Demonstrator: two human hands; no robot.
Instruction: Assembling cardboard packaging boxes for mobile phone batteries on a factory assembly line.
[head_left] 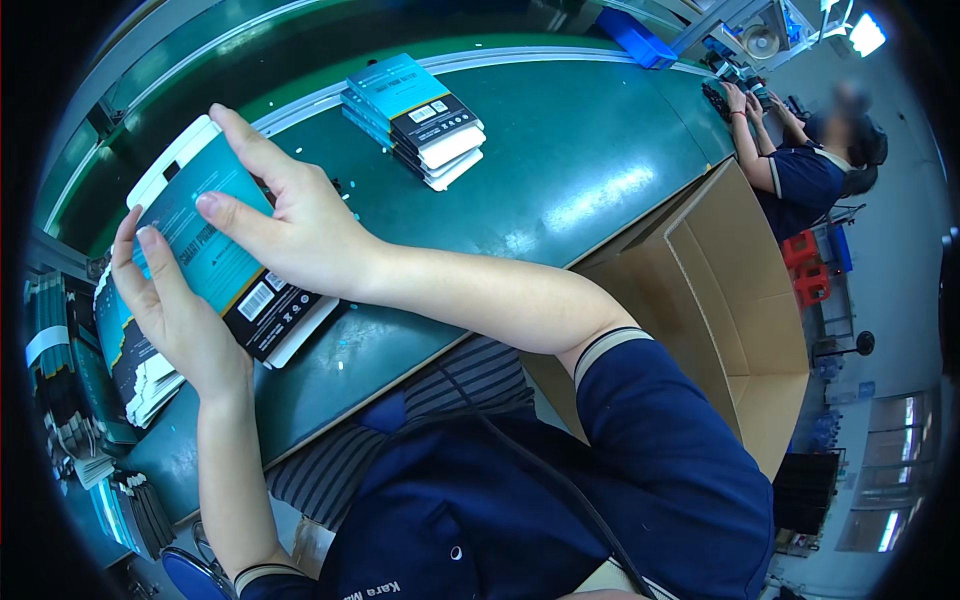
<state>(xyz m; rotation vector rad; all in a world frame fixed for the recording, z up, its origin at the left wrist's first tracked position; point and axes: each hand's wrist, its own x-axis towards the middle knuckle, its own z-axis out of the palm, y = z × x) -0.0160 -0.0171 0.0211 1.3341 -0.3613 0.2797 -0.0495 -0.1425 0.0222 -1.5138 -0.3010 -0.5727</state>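
Note:
A teal and black cardboard box [215, 250], with white flaps at its two ends, is tilted up between my hands at the left of the table. My left hand [185, 325] grips its near left side, with fingertips on the teal face. On the far right side, my right hand [290, 220] holds it, the thumb lying across the printed face and the index finger reaching to the white flap at the top end. Beside and partly beneath my left hand is a pile of flat cartons [150, 385] in the same colours, its white edges fanned out.
A stack of matching boxes [410, 105] stands farther back on the green table [480, 215]. At the right, an open brown carton [715, 290] adjoins the table edge. More bundled cartons [60, 370] lie far left. A blue bin [637, 40] and a co-worker [815, 165] are beyond.

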